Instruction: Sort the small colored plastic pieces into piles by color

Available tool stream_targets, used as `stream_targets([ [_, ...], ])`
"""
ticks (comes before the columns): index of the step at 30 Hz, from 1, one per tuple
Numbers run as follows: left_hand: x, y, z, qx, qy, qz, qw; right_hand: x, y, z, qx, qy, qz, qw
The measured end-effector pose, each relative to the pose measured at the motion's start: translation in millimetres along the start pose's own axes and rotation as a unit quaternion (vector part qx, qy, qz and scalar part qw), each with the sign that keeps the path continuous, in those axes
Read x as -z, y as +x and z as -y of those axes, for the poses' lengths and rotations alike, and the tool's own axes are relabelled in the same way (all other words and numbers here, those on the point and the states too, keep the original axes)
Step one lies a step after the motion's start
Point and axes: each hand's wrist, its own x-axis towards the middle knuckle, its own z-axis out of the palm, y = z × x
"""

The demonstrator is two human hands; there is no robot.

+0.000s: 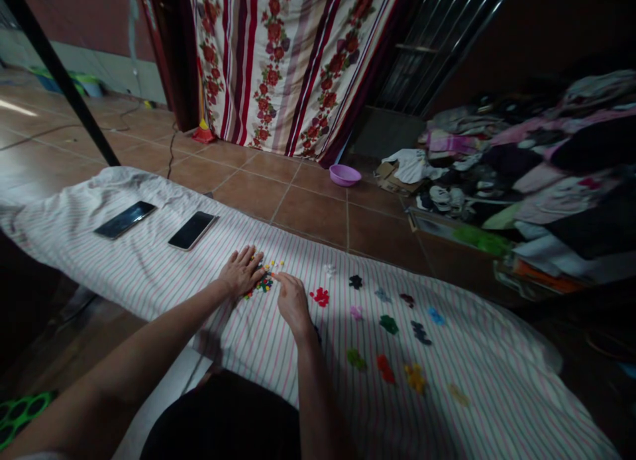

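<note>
My left hand (242, 271) lies flat with its fingers spread, at the left edge of a pile of small mixed-colour pieces (264, 284) on the striped cloth (278, 242). Just right of that pile is my right hand (293, 297), its index finger reaching to the pieces and the other fingers curled; whether it grips a piece is too small to tell. Small single-colour heaps are spread to the right, among them red (320, 296), black (355, 282), dark green (388, 325), light green (356, 359), orange-red (385, 369) and yellow (415, 378). My right forearm partly covers a dark heap.
Two phones, one at far left (126, 220) and one nearer the hands (193, 230), lie on the cloth. Beyond it are a purple basin (344, 175), a floral curtain (298, 62) and a large pile of clothes (536, 155). A dark pole (64, 75) slants at the upper left.
</note>
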Motion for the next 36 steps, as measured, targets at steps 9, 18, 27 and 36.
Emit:
stream_targets([
  [9,0.7,-18,-7,-0.079,0.036,-0.047,0.995,10,-1,2,-0.045,0.020,-0.032,0.998],
  [18,-16.1,-5,-16,-0.065,0.021,-0.085,0.994,12,0,3,-0.061,0.043,-0.052,0.996],
  [27,-10.4,-14,-36,-0.101,0.026,-0.089,0.991,15,2,4,-0.064,0.068,-0.069,0.993],
  [36,-14.5,-53,-43,-0.087,0.022,-0.177,0.980,16,2,8,-0.057,0.060,-0.065,0.994],
])
